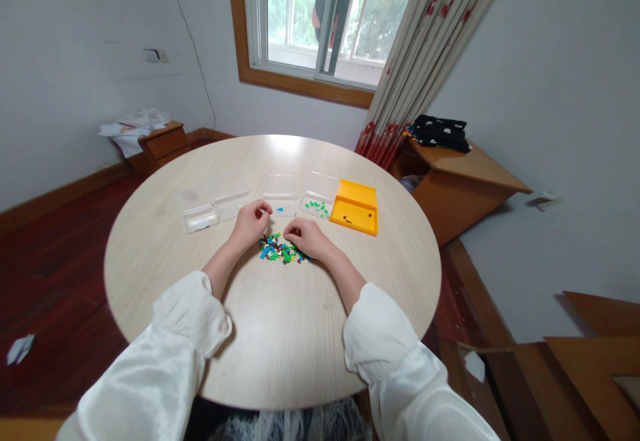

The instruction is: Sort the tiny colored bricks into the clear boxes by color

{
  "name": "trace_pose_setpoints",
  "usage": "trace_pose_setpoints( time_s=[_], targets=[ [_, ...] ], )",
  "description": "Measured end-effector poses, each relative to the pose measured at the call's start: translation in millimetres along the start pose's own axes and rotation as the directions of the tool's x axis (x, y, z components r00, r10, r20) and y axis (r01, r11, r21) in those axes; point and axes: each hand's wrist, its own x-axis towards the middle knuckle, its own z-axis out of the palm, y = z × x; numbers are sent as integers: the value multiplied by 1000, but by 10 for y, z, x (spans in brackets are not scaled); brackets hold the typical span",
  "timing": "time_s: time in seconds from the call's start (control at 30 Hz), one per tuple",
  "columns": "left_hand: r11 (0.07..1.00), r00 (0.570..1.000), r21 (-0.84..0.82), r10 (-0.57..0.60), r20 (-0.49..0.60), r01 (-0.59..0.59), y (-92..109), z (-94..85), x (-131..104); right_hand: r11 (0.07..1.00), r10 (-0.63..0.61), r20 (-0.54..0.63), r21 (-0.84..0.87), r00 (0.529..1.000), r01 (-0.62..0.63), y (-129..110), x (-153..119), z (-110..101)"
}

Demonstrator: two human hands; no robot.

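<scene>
A loose pile of small plastic bricks (280,250), green, blue, brown, yellow and white, lies on the round table (280,334). My left hand (251,222) is above and left of the pile, thumb and fingers pinched together beside a clear box (286,212) with a blue piece in it. Whatever the pinch holds is too small to make out. At the pile's upper right edge, my right hand (306,235) has its fingers curled together and touching; their tips hide any piece between them.
Behind the hands, open-lidded boxes form an arc: a clear box (201,219) at left, another clear box (233,205), a clear box with green pieces (317,206), and a yellow box (354,221) with a few dark pieces. Cabinets (450,187) flank the table.
</scene>
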Motion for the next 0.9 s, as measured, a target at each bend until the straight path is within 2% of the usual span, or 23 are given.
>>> trace_pose_setpoints(
  time_s=[0.2, 0.43, 0.63, 0.77, 0.9],
  targets=[
    [1000, 1000, 23, 5, 27, -6, -36, -13, 9, 1000, 10, -70, 26, 997, -8, 28, 16, 1],
    [986, 965, 98, 105, 239, -132, -49, -66, -2, 999, 7, -151, 48, 989, 1, 45, 39, -13],
    [956, 924, 211, 117, 365, -205, -122, -63, -14, 999, 11, -199, 32, 980, -5, 77, 59, -16],
    [932, 911, 271, 123, 393, -242, -133, -59, -17, 1000, 3, -202, 8, 979, -2, 79, 57, -22],
    [919, 927, 318, 112, 358, -233, -107, -71, -15, 1000, -19, -209, 2, 978, 20, 80, 48, -37]
  ],
)
